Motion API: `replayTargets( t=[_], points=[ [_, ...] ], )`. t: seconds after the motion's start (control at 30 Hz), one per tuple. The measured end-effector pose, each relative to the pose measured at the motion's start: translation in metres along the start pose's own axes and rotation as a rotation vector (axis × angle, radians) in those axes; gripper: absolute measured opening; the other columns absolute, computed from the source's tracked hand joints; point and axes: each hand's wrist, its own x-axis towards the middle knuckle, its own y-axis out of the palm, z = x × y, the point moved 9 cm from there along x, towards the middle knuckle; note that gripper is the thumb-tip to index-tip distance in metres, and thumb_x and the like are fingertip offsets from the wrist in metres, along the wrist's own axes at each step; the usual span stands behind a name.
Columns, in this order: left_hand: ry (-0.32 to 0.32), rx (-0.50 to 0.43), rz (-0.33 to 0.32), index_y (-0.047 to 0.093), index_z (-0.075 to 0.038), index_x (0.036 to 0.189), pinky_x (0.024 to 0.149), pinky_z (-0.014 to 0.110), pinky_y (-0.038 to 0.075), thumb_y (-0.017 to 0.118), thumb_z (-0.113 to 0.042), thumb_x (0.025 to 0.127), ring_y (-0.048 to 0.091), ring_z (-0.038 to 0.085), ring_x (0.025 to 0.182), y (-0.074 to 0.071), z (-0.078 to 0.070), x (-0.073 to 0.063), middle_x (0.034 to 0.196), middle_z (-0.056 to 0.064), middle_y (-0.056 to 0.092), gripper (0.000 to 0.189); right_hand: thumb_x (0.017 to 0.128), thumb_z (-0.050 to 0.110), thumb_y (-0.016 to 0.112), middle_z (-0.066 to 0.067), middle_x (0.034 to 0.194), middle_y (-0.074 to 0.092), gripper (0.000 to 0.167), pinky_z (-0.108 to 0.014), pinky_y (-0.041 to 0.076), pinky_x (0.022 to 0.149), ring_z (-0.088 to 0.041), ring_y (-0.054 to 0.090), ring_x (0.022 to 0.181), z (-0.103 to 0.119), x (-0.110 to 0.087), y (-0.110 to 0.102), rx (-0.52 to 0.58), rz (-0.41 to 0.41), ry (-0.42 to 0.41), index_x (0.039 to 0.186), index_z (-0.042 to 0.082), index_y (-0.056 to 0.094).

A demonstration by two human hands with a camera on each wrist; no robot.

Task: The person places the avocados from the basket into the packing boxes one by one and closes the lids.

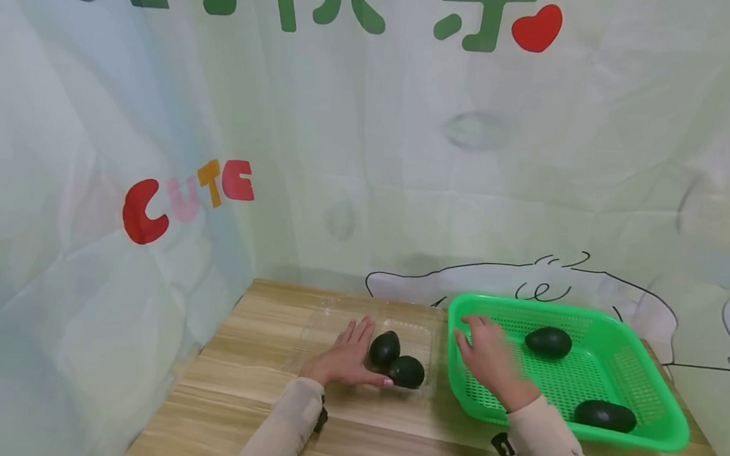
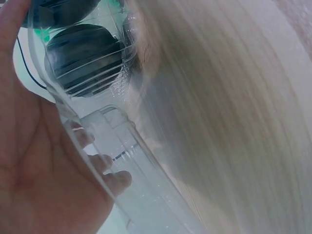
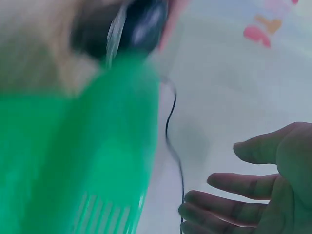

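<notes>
A clear plastic container (image 1: 430,331) lies on the wooden table with two dark avocados, one (image 1: 385,349) behind the other (image 1: 407,372). My left hand (image 1: 346,359) rests at the container's left side, fingers stretched out and thumb along the near edge beside the front avocado. In the left wrist view, its fingertips (image 2: 117,183) show through the clear wall. My right hand (image 1: 488,351) hovers over the left part of a green plastic basket (image 1: 668,409). Its fingers are loosely extended, with nothing held, as the right wrist view also shows.
Inside the basket are two more avocados, one (image 1: 548,342) toward the back and one (image 1: 605,415) at the front right. A printed cloth backdrop (image 1: 365,221) rises behind the table (image 1: 220,386) and along its left side.
</notes>
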Motion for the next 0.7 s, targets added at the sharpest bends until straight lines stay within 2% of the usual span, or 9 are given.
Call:
replayTargets(
  t=[0.17,0.43,0.5,0.6,0.7],
  points=[
    [0.002,-0.004,0.004,0.007,0.001,0.162,0.125,0.054,0.009,0.071,-0.074,0.078,-0.001,0.045,0.155,-0.001,0.001,0.0,0.17,0.02,0.0,0.13,0.1,0.022,0.064,-0.027,0.123,0.065,0.038,-0.058,0.056,0.08,-0.044,0.065,0.108,-0.045,0.003,-0.01,-0.122,0.179,0.043,0.127,-0.005,0.063],
    [0.006,-0.002,0.007,0.008,0.002,0.162,0.125,0.055,0.008,0.072,-0.075,0.076,-0.001,0.045,0.155,-0.002,0.001,-0.001,0.17,0.021,0.001,0.132,0.096,0.018,0.069,-0.03,0.113,0.066,0.041,-0.056,0.056,0.077,-0.047,0.065,0.1,-0.095,0.011,-0.015,-0.192,0.325,0.029,0.12,-0.013,0.06],
    [0.011,-0.002,0.004,0.008,0.002,0.161,0.125,0.055,0.009,0.072,-0.075,0.076,0.0,0.046,0.155,-0.002,0.0,-0.001,0.169,0.022,0.001,0.132,0.095,0.016,0.068,-0.026,0.105,0.066,0.033,-0.054,0.056,0.075,-0.044,0.065,0.095,-0.106,0.013,-0.015,-0.188,0.357,0.036,0.113,-0.011,0.061],
    [0.011,0.007,0.002,0.008,0.002,0.162,0.125,0.054,0.009,0.071,-0.076,0.076,0.0,0.046,0.155,-0.002,0.0,-0.001,0.17,0.021,0.002,0.131,0.095,0.014,0.068,-0.015,0.088,0.062,0.019,-0.048,0.051,0.067,-0.032,0.061,0.081,-0.12,0.015,-0.014,-0.176,0.399,0.047,0.096,-0.003,0.059],
    [0.016,0.012,-0.002,0.01,0.003,0.161,0.125,0.055,0.01,0.071,-0.075,0.076,0.001,0.046,0.155,-0.003,0.0,-0.001,0.169,0.022,0.003,0.131,0.094,0.012,0.069,-0.008,0.08,0.056,0.018,-0.044,0.046,0.063,-0.025,0.055,0.074,-0.132,0.018,-0.012,-0.173,0.424,0.058,0.088,0.004,0.054]
  ],
)
